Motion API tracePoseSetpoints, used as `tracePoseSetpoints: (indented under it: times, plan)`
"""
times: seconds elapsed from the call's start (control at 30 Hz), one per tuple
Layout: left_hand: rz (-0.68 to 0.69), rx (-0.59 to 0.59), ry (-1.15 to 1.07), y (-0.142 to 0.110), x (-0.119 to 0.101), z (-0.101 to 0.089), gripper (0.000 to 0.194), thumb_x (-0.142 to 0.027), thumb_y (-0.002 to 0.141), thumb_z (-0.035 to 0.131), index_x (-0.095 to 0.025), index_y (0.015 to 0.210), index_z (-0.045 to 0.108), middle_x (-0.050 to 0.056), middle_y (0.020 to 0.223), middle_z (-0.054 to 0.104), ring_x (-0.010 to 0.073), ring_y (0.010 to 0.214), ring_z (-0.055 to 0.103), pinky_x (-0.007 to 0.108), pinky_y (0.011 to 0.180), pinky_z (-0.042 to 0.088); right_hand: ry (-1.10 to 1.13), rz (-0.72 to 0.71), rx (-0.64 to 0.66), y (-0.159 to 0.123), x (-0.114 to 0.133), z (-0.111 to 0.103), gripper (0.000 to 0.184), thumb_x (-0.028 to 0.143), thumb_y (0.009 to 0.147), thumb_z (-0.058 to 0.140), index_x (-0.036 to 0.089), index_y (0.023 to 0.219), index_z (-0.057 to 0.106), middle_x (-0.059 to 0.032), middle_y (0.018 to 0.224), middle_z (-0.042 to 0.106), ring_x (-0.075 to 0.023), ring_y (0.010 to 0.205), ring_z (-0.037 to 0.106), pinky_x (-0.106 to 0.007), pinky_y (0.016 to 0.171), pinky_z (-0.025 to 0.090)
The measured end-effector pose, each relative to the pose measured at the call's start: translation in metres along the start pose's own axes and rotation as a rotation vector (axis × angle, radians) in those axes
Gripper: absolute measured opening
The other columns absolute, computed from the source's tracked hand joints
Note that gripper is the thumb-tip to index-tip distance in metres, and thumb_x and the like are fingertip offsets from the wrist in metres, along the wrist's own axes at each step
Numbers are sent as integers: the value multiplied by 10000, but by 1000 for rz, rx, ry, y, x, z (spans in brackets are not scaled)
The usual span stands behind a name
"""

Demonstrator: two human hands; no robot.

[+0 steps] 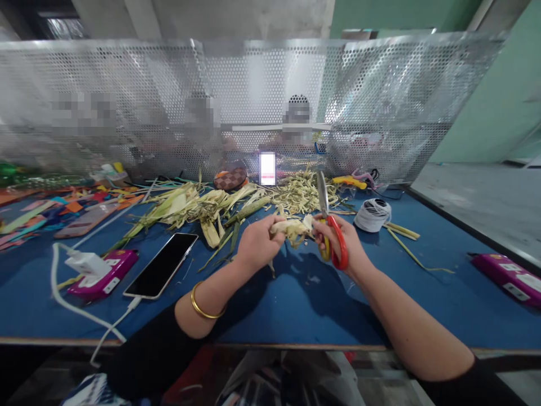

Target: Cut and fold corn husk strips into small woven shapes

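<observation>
My left hand [261,239] is closed round one end of a crumpled, pale yellow corn husk bundle [292,228], held above the blue table. In my right hand [340,239] are scissors [323,194] with red and yellow handles, their blades pointing up and away from the husk. The right fingertips also pinch the husk's other end. Just beyond both hands lie a heap of shredded husk strips [306,192] and larger dried husk leaves [181,204].
A ball of white string [372,215] stands right of my right hand. Left are a phone [163,265] on a charging cable and a purple power strip [103,274]; another power strip [509,277] lies far right. A perforated metal screen [262,79] closes off the back.
</observation>
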State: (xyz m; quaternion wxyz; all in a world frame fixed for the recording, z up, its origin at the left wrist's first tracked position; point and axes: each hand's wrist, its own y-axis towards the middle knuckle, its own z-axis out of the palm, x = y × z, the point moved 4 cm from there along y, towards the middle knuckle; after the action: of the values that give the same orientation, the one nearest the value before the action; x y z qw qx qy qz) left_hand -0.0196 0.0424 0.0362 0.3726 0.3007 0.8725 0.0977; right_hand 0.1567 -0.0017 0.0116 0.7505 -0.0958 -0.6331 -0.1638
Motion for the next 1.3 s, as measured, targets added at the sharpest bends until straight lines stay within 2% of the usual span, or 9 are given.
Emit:
tracePoseSetpoints:
  times: [0.17, 0.3, 0.47, 0.63, 0.77, 0.9, 1.0, 1.1, 1.3]
  plan:
    - [-148, 53, -419, 7, 5, -5, 147, -276, 729, 596, -160, 815, 622, 18, 784, 644, 143, 731, 560, 244, 691, 444, -100, -128, 91, 1, 5, -1, 548, 388, 535, 832, 213, 997, 593, 3, 772, 678, -158, 701, 629, -233, 541, 481]
    - [-202, 60, -631, 9, 4, -2, 144, -285, 695, 650, -155, 704, 591, -2, 681, 596, 125, 649, 528, 246, 636, 435, -72, -141, 200, -2, 3, 14, 614, 314, 485, 864, 229, 1009, 556, 51, 708, 647, -130, 640, 589, -263, 606, 490]
    - [-386, 257, -910, 7, 2, 4, 167, -257, 710, 667, -144, 634, 570, -10, 579, 566, 98, 529, 520, 240, 568, 427, -6, -93, 189, -3, 2, 17, 574, 338, 508, 858, 221, 986, 564, 74, 642, 594, -97, 566, 532, -233, 554, 438]
    - [-576, 406, -1067, 5, 7, 8, 198, -249, 655, 760, -132, 660, 601, 19, 606, 628, 118, 549, 587, 260, 611, 484, -32, -64, 188, -6, -1, 17, 487, 442, 616, 785, 208, 988, 576, 66, 620, 558, -95, 534, 499, -231, 514, 411]
    - [-607, 363, -1062, 3, 11, 10, 213, -256, 630, 772, -139, 658, 597, 13, 604, 632, 118, 547, 585, 264, 606, 489, -99, -97, 126, -4, 1, 12, 557, 462, 571, 802, 202, 1004, 565, 41, 688, 589, -118, 601, 535, -249, 560, 438]
    - [-439, 190, -933, 5, 11, 6, 241, -290, 642, 750, -149, 603, 559, -30, 558, 571, 77, 502, 501, 217, 550, 427, -216, -251, 25, -7, 21, -5, 578, 509, 604, 765, 224, 1049, 529, 9, 759, 608, -143, 639, 541, -269, 568, 439]
    - [-317, 74, -819, 8, 13, 0, 209, -276, 635, 742, -151, 678, 579, -41, 613, 580, 86, 551, 514, 214, 566, 423, -289, -301, 112, -16, 32, -11, 540, 565, 700, 674, 240, 1104, 524, 10, 757, 574, -125, 576, 475, -260, 514, 400]
    - [-141, -117, -528, 10, 14, -10, 156, -249, 683, 692, -156, 784, 618, -15, 717, 639, 120, 645, 569, 232, 618, 450, -331, -216, 266, -25, 28, -8, 541, 630, 736, 615, 222, 1087, 552, 5, 739, 538, -116, 559, 446, -250, 483, 370]
    - [451, -388, 173, -1, -7, -24, 174, -88, 781, 531, -182, 879, 640, 43, 851, 692, 178, 832, 614, 288, 768, 475, -295, -13, 457, -37, 19, -9, 625, 708, 759, 540, 192, 1110, 558, -16, 761, 536, -95, 536, 444, -239, 467, 383]
